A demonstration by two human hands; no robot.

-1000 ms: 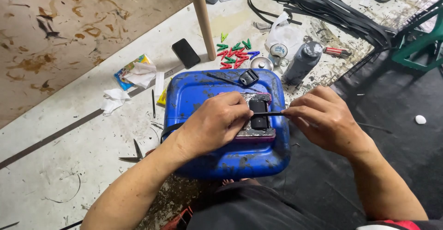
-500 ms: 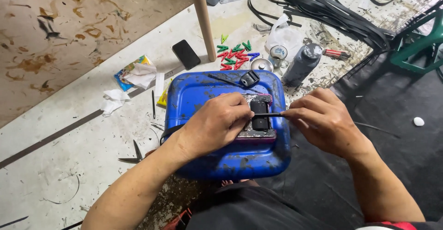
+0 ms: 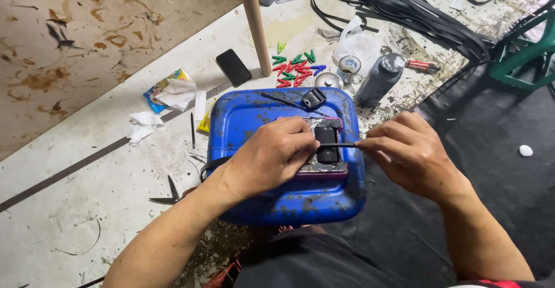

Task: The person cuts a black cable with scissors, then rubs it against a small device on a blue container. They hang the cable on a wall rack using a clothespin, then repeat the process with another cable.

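Fingers point(image 3: 300, 143) of left hand point(image 3: 269, 158) and right hand point(image 3: 413, 155) pinched on thin black strip point(image 3: 338, 145), frame centre, above blue container point(image 3: 289, 155); position unchanged from half a second earlier, grip steady.

A small block point(image 3: 327, 144) sits on the tub point(image 3: 243, 120); pegs point(image 3: 295, 68) behind, scissors point(image 3: 167, 192) left.

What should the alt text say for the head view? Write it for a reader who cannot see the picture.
Seen from above, a person's left hand and right hand hold a thin black strip across a small black part on a blue plastic container. Coloured clips, a black phone, scissors and a grey bottle lie around it on the stained floor.
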